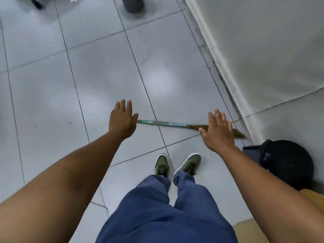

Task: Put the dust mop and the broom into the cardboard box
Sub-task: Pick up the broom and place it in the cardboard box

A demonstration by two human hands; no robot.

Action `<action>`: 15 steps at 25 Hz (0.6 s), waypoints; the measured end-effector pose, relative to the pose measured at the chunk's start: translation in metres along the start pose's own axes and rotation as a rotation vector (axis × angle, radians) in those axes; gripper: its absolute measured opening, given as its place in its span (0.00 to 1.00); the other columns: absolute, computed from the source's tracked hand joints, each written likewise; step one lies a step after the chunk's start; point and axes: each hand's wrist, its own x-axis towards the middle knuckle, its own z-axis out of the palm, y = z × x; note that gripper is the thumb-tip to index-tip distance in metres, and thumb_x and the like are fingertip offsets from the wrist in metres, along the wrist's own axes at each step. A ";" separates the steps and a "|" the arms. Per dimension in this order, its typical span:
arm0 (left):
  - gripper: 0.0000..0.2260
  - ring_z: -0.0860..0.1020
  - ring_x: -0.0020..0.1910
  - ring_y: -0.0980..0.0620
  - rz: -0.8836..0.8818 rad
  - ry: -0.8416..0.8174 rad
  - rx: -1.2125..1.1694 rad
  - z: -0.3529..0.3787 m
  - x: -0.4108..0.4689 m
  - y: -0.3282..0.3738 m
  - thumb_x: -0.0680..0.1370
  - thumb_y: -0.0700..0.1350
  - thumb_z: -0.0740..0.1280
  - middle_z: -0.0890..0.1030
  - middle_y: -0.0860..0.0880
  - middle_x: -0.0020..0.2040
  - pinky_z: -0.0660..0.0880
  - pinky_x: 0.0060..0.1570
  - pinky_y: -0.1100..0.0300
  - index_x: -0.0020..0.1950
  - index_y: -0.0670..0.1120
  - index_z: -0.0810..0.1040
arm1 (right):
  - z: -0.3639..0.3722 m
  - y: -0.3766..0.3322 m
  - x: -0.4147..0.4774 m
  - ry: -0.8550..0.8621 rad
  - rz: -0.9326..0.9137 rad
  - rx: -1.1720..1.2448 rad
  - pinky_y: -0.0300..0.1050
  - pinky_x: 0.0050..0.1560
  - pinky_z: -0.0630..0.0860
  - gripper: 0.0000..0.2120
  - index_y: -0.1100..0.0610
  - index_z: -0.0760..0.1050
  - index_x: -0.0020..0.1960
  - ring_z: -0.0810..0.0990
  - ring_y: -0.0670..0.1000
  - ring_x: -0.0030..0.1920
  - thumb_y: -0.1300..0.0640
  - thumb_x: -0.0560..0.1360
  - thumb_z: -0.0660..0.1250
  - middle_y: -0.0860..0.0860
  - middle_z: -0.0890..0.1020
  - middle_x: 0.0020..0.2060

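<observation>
Both hands, left (pixel 122 121) and right (pixel 219 131), are open and empty above the thin green-wrapped straw broom (pixel 164 124) on the grey tiled floor (pixel 87 76), so grabbing it probably comes next.

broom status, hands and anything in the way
Left hand and right hand open, empty. Broom flat on tiles between them. Nothing blocking; dust mop unseen.

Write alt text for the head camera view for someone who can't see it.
Two open, empty hands, left hand and right hand, reach down over a broom lying flat on the grey tiled floor, just ahead of green shoes.
</observation>
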 end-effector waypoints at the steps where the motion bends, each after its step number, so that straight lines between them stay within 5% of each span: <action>1: 0.28 0.50 0.77 0.37 -0.018 -0.006 -0.015 0.014 0.011 0.004 0.81 0.54 0.51 0.54 0.37 0.78 0.53 0.73 0.42 0.77 0.42 0.50 | 0.010 0.003 0.018 -0.019 -0.030 -0.022 0.57 0.74 0.45 0.32 0.54 0.50 0.75 0.44 0.55 0.76 0.44 0.77 0.58 0.55 0.48 0.78; 15: 0.28 0.47 0.77 0.41 -0.004 -0.224 0.076 0.307 0.192 -0.061 0.81 0.54 0.52 0.50 0.42 0.79 0.50 0.75 0.45 0.77 0.45 0.47 | 0.307 0.027 0.256 -0.262 -0.212 -0.146 0.56 0.74 0.52 0.33 0.55 0.49 0.76 0.48 0.57 0.76 0.50 0.77 0.61 0.55 0.51 0.77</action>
